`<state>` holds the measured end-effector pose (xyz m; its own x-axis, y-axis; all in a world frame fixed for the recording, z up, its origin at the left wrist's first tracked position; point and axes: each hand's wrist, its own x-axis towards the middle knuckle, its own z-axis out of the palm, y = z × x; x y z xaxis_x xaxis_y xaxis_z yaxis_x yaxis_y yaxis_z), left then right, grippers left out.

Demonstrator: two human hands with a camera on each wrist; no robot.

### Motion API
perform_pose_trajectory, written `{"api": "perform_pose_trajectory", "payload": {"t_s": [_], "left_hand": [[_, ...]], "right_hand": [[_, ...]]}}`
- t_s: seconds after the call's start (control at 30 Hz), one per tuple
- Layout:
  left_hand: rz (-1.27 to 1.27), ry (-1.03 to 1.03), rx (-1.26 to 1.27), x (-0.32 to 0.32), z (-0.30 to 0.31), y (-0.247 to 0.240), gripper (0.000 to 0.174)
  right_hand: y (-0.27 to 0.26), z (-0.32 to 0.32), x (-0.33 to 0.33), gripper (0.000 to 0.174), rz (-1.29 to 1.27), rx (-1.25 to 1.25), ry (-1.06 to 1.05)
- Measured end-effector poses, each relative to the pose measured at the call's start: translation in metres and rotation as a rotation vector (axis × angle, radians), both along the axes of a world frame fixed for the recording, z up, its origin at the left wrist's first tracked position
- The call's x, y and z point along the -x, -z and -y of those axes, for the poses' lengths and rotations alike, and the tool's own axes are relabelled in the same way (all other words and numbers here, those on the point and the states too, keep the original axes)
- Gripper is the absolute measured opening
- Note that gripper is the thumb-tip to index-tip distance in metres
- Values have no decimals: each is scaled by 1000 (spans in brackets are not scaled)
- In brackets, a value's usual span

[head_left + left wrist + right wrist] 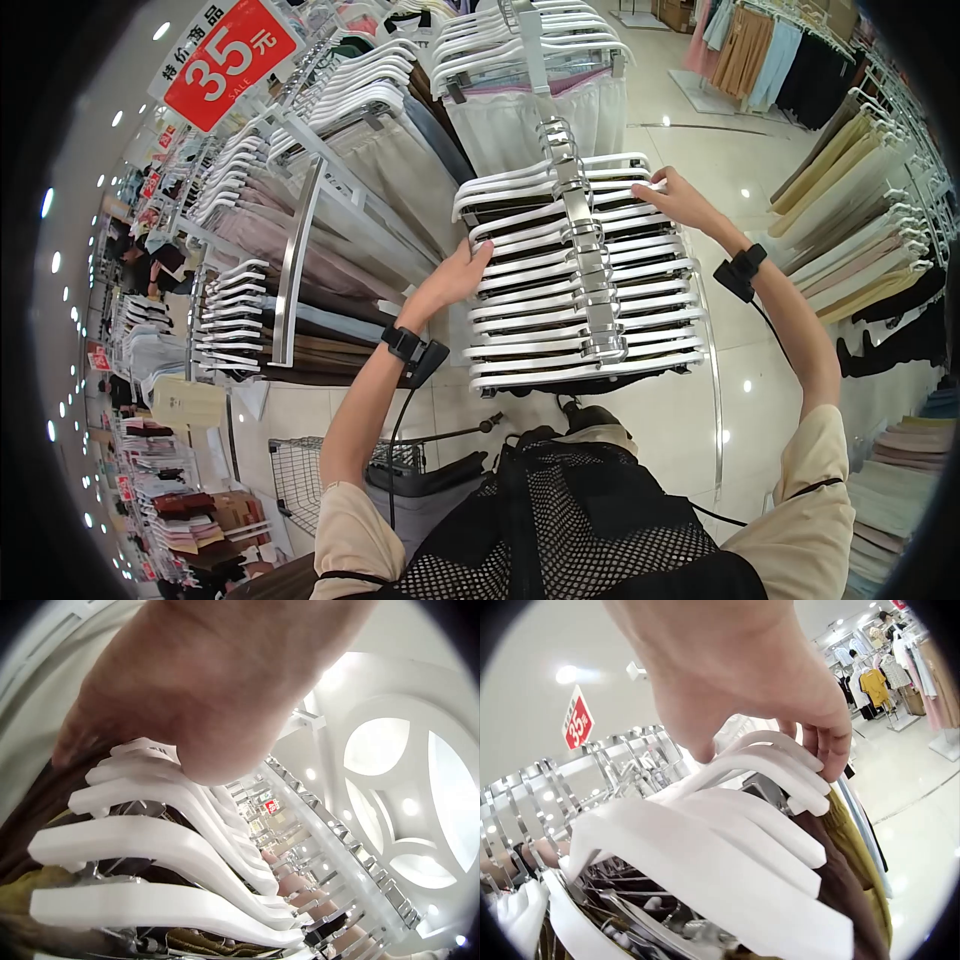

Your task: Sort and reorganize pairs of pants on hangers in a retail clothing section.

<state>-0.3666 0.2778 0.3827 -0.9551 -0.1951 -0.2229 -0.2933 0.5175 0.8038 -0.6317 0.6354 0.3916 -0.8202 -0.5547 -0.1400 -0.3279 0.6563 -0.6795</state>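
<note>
A row of white clip hangers (530, 312) hangs from a metal rail (578, 215) in front of me, dark and olive garments clipped beneath. My left hand (456, 276) grips hangers by their left ends, its thumb on top; in the left wrist view its fingers are partly hidden beyond the hanger ends. On the opposite side, toward the far end of the row, my right hand (684, 200) holds a hanger's right end. The right wrist view shows that hand's fingers (838, 750) curled over white hanger arms (776, 761), thumb on the near side.
Behind the row hang more white hangers with pale trousers (535, 130). Crowded racks of trousers (370, 165) line the left, under a red price sign (232, 62). A wire cart (300, 480) stands low at left. Further garments (835, 200) hang along the right.
</note>
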Motion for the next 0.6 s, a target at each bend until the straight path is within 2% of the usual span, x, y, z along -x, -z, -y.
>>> {"api": "perform_pose_trajectory", "payload": {"t_s": [0.07,0.1,0.2,0.23,0.33,0.37,0.47,0.6], "left_hand": [[-104,-41,124,0,7,2,89],[-147,-181,246,2,6,1,94],[-140,-183,248,11,9,-18,96],[-120,-66,89,15,8,-26,99],[-60,-20,-1,19,-7,-25,98],[-132,47,11,22,-3,-16,97],[-26,87,-27,25,8,-7,99],[3,31,-19,27,11,-4,100]], "right_hand": [[15,-3,13,92,-23,7,24],[12,-5,14,94,94,32,29],[7,-5,17,96,253,71,-2],[-1,-6,17,97,286,5,-46],[-9,-2,16,94,341,-6,20],[-10,-2,17,91,326,11,45],[7,-4,27,87,291,153,80],[8,-4,24,92,42,100,60]]}}
